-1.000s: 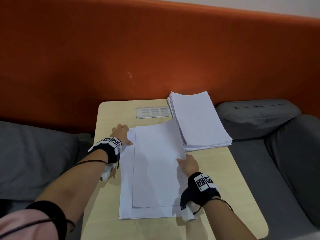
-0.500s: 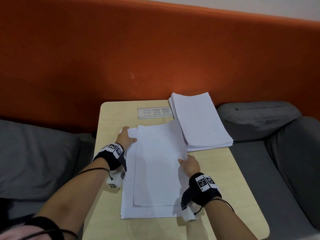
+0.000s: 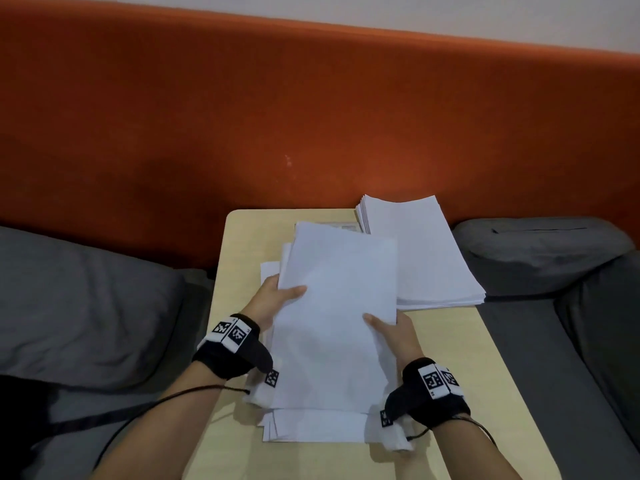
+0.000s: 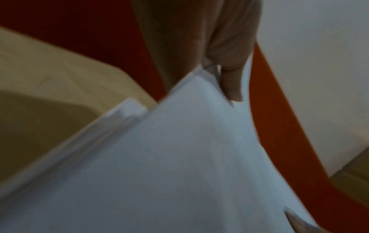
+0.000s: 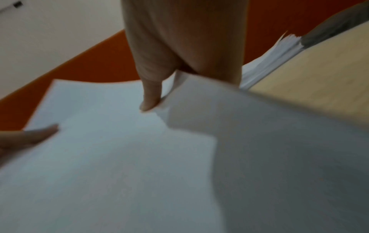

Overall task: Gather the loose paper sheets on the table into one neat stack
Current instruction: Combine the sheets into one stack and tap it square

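Note:
A bundle of white sheets (image 3: 332, 306) is lifted off the small wooden table (image 3: 460, 368), tilted up at its far end. My left hand (image 3: 277, 296) grips its left edge, thumb on top. My right hand (image 3: 391, 327) grips the right edge, thumb on top too. Both wrist views show a thumb pressed on the white sheets (image 4: 179, 157) (image 5: 119, 157), fingers hidden beneath. A few more loose sheets (image 3: 311, 427) lie flat on the table under the bundle. A thick neat paper stack (image 3: 426, 251) sits at the table's far right.
A grey vent plate (image 3: 346, 226) at the table's back edge is mostly hidden behind the lifted sheets. An orange sofa back (image 3: 311, 116) rises behind the table. Grey cushions (image 3: 86, 306) (image 3: 554, 251) flank it on both sides.
Both hands went from resting on the sheets' edges to gripping them. The upper sheets have come up off the table and now cover the vent plate.

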Available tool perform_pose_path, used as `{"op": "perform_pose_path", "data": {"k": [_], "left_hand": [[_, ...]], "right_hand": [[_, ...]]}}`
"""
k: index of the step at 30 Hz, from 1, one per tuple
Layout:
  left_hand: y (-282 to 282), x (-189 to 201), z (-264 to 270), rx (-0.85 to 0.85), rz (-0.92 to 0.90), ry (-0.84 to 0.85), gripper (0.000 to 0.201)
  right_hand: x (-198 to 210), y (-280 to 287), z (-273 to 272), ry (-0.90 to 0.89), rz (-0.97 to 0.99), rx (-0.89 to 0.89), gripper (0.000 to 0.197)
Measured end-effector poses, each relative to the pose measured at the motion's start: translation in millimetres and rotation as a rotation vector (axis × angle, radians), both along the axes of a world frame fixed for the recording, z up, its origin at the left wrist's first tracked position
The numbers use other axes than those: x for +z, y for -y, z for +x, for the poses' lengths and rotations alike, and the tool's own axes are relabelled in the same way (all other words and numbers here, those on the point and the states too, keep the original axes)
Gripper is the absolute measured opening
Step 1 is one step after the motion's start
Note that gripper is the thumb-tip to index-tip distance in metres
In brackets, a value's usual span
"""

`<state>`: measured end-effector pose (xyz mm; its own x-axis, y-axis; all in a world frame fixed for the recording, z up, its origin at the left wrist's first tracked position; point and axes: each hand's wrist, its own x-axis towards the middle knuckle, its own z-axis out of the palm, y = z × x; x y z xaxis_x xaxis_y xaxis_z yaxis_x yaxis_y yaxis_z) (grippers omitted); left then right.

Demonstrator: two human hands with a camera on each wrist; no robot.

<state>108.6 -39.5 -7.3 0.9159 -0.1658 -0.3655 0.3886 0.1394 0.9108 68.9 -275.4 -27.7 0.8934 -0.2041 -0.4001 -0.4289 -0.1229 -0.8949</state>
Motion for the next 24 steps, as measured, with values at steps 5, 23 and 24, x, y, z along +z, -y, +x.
{"op": "perform_pose_path", "data": {"k": [5,23,24], "left_hand": [[-12.1,79.0,-2.2,-0.058,-0.121,0.216,0.033],[-14.8,91.5,-5.5,0.114,0.101,0.361,0.023],[-16.2,87.8,-3.5,0.095,0.109,0.365,0.021]], "right_hand": [[59.0,-0.5,14.2,0.195,0.191,0.053,0.035],[84.8,-23.8,22.8,0.274,0.049,0.086,0.01],[84.7,-21.2,25.2,0.296,0.034,0.058,0.007]]}}
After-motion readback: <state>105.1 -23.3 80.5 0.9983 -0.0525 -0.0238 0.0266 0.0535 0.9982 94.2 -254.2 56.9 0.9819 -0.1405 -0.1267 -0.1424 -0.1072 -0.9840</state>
